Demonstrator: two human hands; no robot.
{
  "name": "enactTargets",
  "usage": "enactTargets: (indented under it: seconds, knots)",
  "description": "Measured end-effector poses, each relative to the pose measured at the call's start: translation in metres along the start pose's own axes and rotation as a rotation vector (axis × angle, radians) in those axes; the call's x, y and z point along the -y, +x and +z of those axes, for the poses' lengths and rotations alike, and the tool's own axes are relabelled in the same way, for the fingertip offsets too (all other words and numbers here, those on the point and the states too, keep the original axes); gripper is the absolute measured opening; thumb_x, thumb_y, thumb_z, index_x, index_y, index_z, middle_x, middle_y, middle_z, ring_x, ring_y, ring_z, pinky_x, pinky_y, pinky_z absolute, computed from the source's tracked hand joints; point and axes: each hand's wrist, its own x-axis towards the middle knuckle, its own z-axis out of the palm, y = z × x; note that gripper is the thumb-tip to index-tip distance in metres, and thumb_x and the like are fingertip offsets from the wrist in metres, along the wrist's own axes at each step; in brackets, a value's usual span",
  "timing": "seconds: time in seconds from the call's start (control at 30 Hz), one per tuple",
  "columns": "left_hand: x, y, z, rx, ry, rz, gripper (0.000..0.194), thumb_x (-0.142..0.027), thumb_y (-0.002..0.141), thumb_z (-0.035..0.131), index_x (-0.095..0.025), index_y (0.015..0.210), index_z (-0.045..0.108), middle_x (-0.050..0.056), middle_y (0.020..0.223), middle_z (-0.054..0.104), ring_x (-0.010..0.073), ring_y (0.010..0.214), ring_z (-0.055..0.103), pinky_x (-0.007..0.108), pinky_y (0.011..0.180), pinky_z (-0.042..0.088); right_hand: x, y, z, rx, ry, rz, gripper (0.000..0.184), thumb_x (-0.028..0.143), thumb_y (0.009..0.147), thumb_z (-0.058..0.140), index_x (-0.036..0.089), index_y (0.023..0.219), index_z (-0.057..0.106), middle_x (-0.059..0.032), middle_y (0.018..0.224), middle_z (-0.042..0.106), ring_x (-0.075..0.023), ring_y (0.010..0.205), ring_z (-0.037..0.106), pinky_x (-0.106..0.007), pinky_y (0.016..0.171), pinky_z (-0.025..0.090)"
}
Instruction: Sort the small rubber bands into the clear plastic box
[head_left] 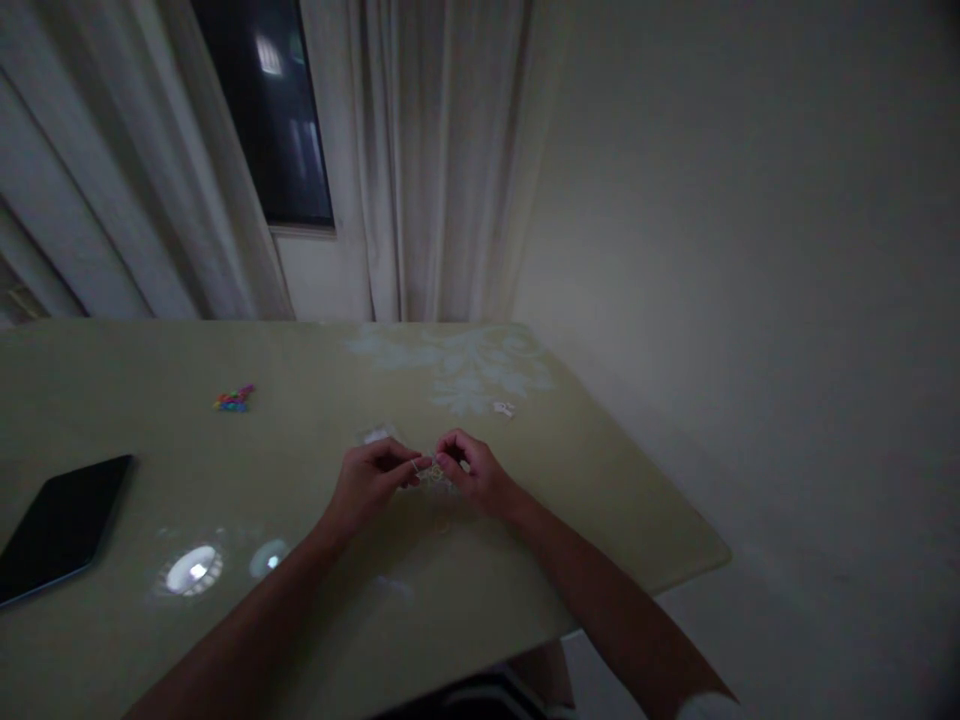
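My left hand [371, 485] and my right hand [476, 472] meet over the pale green table [615, 500], fingertips almost touching. Both hands are pinched on a small light-coloured piece [430, 470] between them; it is too small and dim to name. A faint thin loop or string [441, 522] lies on the table just below the hands. A small pale item [375, 435] rests right behind my left hand.
A dark tablet [64, 525] lies at the left. A little cluster of colourful pieces [234, 399] sits further back on the left, a small white object [504, 408] behind the hands. Curtains and a dark window stand behind the table; its right edge drops off near my right arm.
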Motion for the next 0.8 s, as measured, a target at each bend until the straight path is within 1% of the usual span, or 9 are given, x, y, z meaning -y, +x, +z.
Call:
enactTargets:
  seconds: [0.13, 0.17, 0.23, 0.3, 0.37, 0.47, 0.6, 0.67, 0.8]
  knots:
    - [0.001, 0.000, 0.002, -0.011, 0.033, 0.061, 0.037, -0.044, 0.073, 0.090, -0.019, 0.063, 0.065, -0.002, 0.052, 0.067, 0.0127, 0.047, 0.061, 0.021, 0.046, 0.046, 0.004, -0.001, 0.001, 0.010, 0.000, 0.005, 0.033, 0.052, 0.100, 0.058, 0.019, 0.098, 0.058, 0.0006, 0.082, 0.057, -0.0142, 0.073, 0.051, -0.027, 0.069, 0.042]
    - [0.002, 0.000, 0.002, -0.008, 0.036, 0.083, 0.034, -0.044, 0.074, 0.089, -0.019, 0.067, 0.067, -0.001, 0.056, 0.068, 0.0130, 0.049, 0.062, 0.021, 0.048, 0.046, 0.005, -0.001, 0.001, 0.016, -0.002, 0.009, 0.034, 0.053, 0.100, 0.058, 0.019, 0.098, 0.058, 0.0003, 0.083, 0.057, -0.0144, 0.074, 0.052, -0.027, 0.070, 0.043]
    - [0.003, 0.001, 0.003, 0.016, 0.012, 0.113, 0.028, -0.043, 0.077, 0.087, -0.019, 0.088, 0.076, 0.002, 0.075, 0.078, 0.0160, 0.061, 0.069, 0.024, 0.057, 0.054, 0.007, -0.002, 0.002, 0.018, 0.002, 0.003, 0.034, 0.054, 0.101, 0.058, 0.019, 0.098, 0.058, -0.0004, 0.085, 0.058, -0.0150, 0.076, 0.052, -0.028, 0.072, 0.044]
    - [0.003, 0.001, 0.002, 0.060, -0.022, 0.130, 0.033, -0.043, 0.083, 0.083, -0.021, 0.107, 0.079, 0.007, 0.095, 0.083, 0.0203, 0.076, 0.076, 0.030, 0.069, 0.060, 0.006, -0.002, 0.002, 0.016, 0.015, -0.007, 0.035, 0.054, 0.101, 0.057, 0.020, 0.098, 0.059, -0.0009, 0.085, 0.059, -0.0151, 0.076, 0.052, -0.029, 0.073, 0.044]
    - [0.002, 0.001, 0.001, 0.082, -0.022, 0.152, 0.028, -0.043, 0.086, 0.080, -0.022, 0.104, 0.082, 0.008, 0.096, 0.084, 0.0233, 0.083, 0.079, 0.033, 0.077, 0.062, 0.005, -0.002, 0.002, 0.024, 0.025, -0.011, 0.035, 0.054, 0.102, 0.057, 0.019, 0.098, 0.059, -0.0006, 0.084, 0.058, -0.0147, 0.075, 0.051, -0.028, 0.071, 0.043]
    - [0.000, 0.000, 0.000, 0.058, 0.015, 0.165, 0.022, -0.044, 0.086, 0.081, -0.022, 0.091, 0.084, 0.008, 0.086, 0.084, 0.0236, 0.081, 0.079, 0.033, 0.076, 0.063, 0.003, -0.001, 0.001, 0.040, 0.033, 0.004, 0.035, 0.054, 0.101, 0.059, 0.018, 0.098, 0.061, 0.0001, 0.082, 0.058, -0.0142, 0.073, 0.051, -0.027, 0.069, 0.042]
    - [0.002, 0.000, -0.002, -0.025, -0.024, 0.152, 0.026, -0.045, 0.083, 0.084, -0.019, 0.084, 0.079, 0.010, 0.093, 0.084, 0.0239, 0.082, 0.080, 0.035, 0.077, 0.065, 0.004, 0.000, -0.005, 0.059, 0.024, 0.029, 0.032, 0.050, 0.097, 0.067, 0.018, 0.099, 0.065, 0.0003, 0.083, 0.060, -0.0134, 0.071, 0.050, -0.026, 0.067, 0.041]
    - [0.006, 0.002, -0.002, -0.060, -0.022, 0.149, 0.029, -0.045, 0.082, 0.084, -0.018, 0.081, 0.074, 0.011, 0.089, 0.084, 0.0240, 0.081, 0.080, 0.034, 0.075, 0.065, 0.005, 0.000, -0.008, 0.081, -0.024, 0.011, 0.029, 0.046, 0.096, 0.070, 0.018, 0.098, 0.068, 0.0004, 0.082, 0.060, -0.0132, 0.070, 0.050, -0.026, 0.067, 0.041]
    - [0.003, 0.007, -0.001, -0.049, 0.008, 0.155, 0.029, -0.044, 0.089, 0.075, -0.018, 0.100, 0.075, 0.011, 0.094, 0.084, 0.0226, 0.078, 0.081, 0.032, 0.070, 0.064, 0.006, -0.001, -0.009, 0.112, -0.127, -0.053, 0.025, 0.042, 0.099, 0.067, 0.018, 0.098, 0.072, -0.0018, 0.086, 0.061, -0.0144, 0.074, 0.054, -0.027, 0.071, 0.044]
